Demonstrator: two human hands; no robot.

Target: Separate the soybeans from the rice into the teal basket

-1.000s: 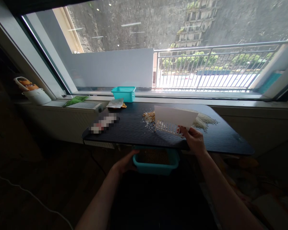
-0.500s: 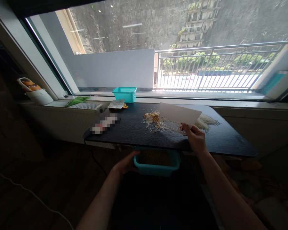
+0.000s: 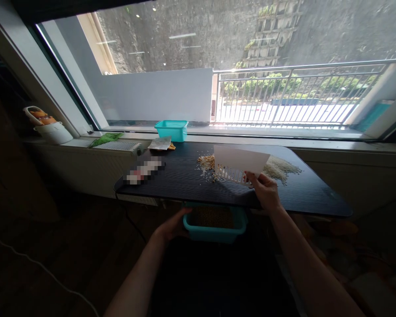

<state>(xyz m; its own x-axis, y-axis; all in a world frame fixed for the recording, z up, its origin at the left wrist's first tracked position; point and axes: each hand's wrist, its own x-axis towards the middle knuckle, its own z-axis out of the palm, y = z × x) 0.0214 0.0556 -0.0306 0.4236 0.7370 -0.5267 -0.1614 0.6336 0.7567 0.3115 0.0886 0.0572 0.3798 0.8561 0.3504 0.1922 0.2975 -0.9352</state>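
My right hand (image 3: 265, 190) pinches the lower right corner of a thin white sheet (image 3: 240, 159) with a row of slots cut along its lower edge. Behind and left of the sheet lies a scatter of yellow kernels (image 3: 206, 161) mixed with white grains. To its right spreads a pile of white rice-like grains (image 3: 280, 168), partly covered by the sheet. Below the table's front edge, my left hand (image 3: 174, 224) grips the left rim of a turquoise plastic basin (image 3: 214, 234). Brownish-yellow kernels (image 3: 211, 217) fill the basin, dim in the shade.
The dark table (image 3: 171, 185) stands against the window. A second turquoise basin (image 3: 172, 131) and a flat packet (image 3: 160, 143) are at its back left. A blurred-out item (image 3: 144, 171) lies near the left end. A green cloth (image 3: 106, 139) rests on the radiator (image 3: 120, 147).
My right hand has shifted slightly left with the white sheet, which now sits a little lower and uncovers more of the rice-like pile. My left hand and the basin have barely moved.
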